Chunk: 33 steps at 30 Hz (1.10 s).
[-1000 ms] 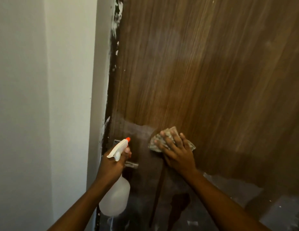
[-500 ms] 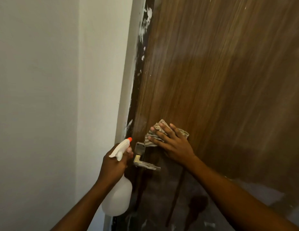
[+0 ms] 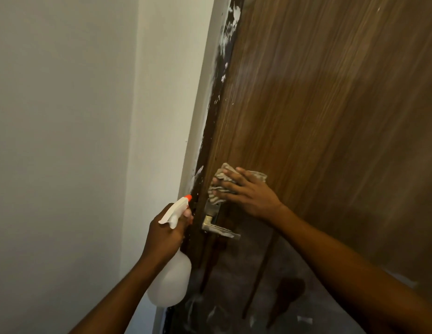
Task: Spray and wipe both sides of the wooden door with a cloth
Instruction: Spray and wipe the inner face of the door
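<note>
The brown wooden door (image 3: 330, 104) fills the right half of the view. My right hand (image 3: 248, 191) lies flat, fingers spread, pressing a crumpled grey cloth (image 3: 221, 186) against the door near its left edge, just above the metal handle (image 3: 218, 227). My left hand (image 3: 165, 235) grips the neck of a white spray bottle (image 3: 170, 283) with an orange nozzle tip, held upright left of the handle and pointing toward the door's edge.
A dark door frame (image 3: 222, 75) streaked with white paint runs along the door's left edge. White walls (image 3: 65, 141) fill the left side. The lower door (image 3: 234, 297) looks darker, with pale smears.
My right hand slid the cloth left along the door toward its edge above the handle. The view shifted left. The spray bottle stayed in my left hand.
</note>
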Each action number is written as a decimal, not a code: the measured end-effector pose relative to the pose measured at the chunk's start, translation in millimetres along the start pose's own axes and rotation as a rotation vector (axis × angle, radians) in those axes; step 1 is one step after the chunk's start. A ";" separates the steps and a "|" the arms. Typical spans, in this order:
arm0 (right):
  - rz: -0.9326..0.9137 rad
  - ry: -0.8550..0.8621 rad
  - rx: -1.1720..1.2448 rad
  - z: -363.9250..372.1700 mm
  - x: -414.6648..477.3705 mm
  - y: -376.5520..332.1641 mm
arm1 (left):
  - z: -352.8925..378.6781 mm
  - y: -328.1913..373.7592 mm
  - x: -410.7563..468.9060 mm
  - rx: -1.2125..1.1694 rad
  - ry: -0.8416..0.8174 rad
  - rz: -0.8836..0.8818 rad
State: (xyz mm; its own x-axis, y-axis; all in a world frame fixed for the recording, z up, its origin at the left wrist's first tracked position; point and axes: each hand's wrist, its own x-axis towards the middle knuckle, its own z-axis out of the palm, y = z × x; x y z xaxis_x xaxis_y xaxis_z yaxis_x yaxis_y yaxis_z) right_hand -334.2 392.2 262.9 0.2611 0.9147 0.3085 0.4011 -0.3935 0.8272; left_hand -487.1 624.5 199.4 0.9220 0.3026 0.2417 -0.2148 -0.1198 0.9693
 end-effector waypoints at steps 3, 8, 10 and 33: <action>0.256 0.043 0.035 -12.4 15.0 -4.0 | 0.9 6.8 -3.9 0.016 0.003 -0.032; 0.244 -0.112 0.179 -8.9 33.7 -48.3 | 22.1 27.2 -7.3 0.025 -0.015 -0.113; 0.190 -0.141 0.220 -8.1 18.1 -54.9 | 29.8 29.6 -13.5 0.034 -0.054 -0.094; 0.612 0.199 0.518 14.5 -9.2 -111.0 | 13.1 -19.6 -54.3 0.033 -0.030 -0.081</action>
State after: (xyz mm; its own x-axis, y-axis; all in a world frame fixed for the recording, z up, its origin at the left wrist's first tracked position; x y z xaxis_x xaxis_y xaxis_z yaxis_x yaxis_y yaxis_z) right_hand -368.4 426.1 161.4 0.4241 0.5045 0.7521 0.6053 -0.7756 0.1790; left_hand -528.7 598.1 166.7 0.9454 0.2838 0.1604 -0.1287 -0.1272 0.9835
